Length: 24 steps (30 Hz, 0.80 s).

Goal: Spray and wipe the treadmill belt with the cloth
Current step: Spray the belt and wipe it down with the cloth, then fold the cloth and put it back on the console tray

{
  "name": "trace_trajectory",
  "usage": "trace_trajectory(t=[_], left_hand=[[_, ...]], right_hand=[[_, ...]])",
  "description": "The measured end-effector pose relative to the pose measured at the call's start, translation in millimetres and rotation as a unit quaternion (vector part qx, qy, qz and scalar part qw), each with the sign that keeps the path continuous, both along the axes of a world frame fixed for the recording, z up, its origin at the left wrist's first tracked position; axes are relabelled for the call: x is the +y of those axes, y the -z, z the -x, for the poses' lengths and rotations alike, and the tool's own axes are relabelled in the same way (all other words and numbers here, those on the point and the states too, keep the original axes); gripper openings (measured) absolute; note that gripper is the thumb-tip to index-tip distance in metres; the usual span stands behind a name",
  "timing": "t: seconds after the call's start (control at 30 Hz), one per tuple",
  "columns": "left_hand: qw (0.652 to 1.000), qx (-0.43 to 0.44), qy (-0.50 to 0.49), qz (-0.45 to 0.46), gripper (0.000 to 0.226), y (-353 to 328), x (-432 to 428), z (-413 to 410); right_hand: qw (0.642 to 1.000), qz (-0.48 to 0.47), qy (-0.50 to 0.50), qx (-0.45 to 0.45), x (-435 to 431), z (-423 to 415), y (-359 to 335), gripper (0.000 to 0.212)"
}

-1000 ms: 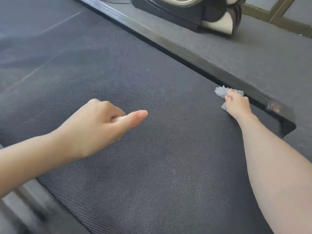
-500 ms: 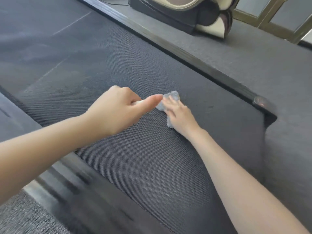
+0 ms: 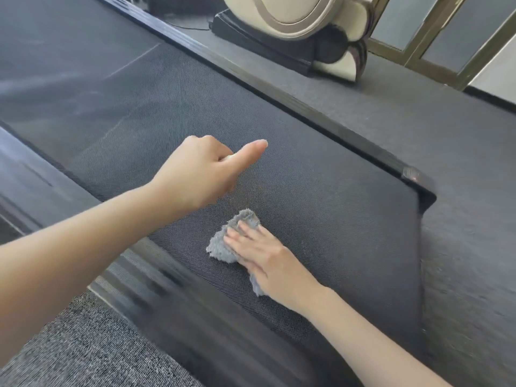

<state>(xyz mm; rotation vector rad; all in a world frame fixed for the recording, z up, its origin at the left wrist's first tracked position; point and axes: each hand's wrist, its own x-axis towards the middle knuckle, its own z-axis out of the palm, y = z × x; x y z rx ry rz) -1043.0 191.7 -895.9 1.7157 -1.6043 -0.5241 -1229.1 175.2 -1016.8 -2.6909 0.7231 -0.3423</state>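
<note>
Nearer the person than half a second ago, the right hand [image 3: 261,256] lies flat with straight fingers, pressing the cloth [image 3: 220,247] onto the treadmill belt [image 3: 335,219], now apart from the left hand [image 3: 199,170]. That hand hovers above, fingers curled, thumb out; whether it holds something I cannot tell. Fluffy grey-blue cloth bunches under the fingers. Finely woven black belt runs between glossy dark side rails [image 3: 307,113]. Grey carpet [image 3: 83,353] surrounds it; a cream-and-black machine [image 3: 293,23] stands beyond.

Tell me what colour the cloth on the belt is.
Pale grey-blue cloth, seen best in the head view.
</note>
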Motion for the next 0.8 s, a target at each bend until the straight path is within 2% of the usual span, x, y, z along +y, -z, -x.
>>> trace_trajectory(t=[0.07,0.17,0.27,0.37,0.43,0.53,0.63,0.7,0.8], left_hand=[[1.0,0.01,-0.004,0.008,0.081,-1.2,1.6,0.0],[1.0,0.023,-0.001,0.012,0.082,-1.9,3.9,1.0],[0.999,0.031,0.005,0.011,0.079,-2.7,5.6,2.9],[0.999,0.042,-0.006,0.022,0.078,-1.3,4.3,4.0],[0.998,0.051,-0.015,0.036,0.079,1.5,2.3,3.8],[0.997,0.066,-0.016,0.045,0.081,5.8,-0.3,2.4],[0.994,0.099,-0.016,0.034,0.081,7.7,-2.5,-0.2],[0.993,0.118,-0.01,0.027,0.079,8.7,-3.8,-2.0],[0.99,0.135,-0.007,0.03,0.065,13.2,-6.1,-3.9]], right_hand=[[1.0,-0.009,0.0,0.013,0.6,1.0,-2.9,0.047],[0.997,-0.075,0.014,0.014,-0.8,-1.0,-15.0,0.052],[0.988,-0.137,0.069,-0.026,-0.9,-1.1,-29.8,0.05],[0.981,-0.087,0.156,-0.077,-6.9,-3.0,-37.4,0.029],[0.98,-0.057,0.185,-0.046,-14.7,-7.7,-40.3,0.032],[0.982,-0.04,0.181,0.048,-26.6,-15.2,-39.2,0.046],[0.978,-0.039,0.181,0.1,-31.6,-20.9,-34.8,0.049],[0.977,-0.044,0.182,0.105,-31.1,-23.3,-32.3,0.048],[0.978,-0.053,0.192,0.06,-27.7,-24.0,-32.2,0.037]])
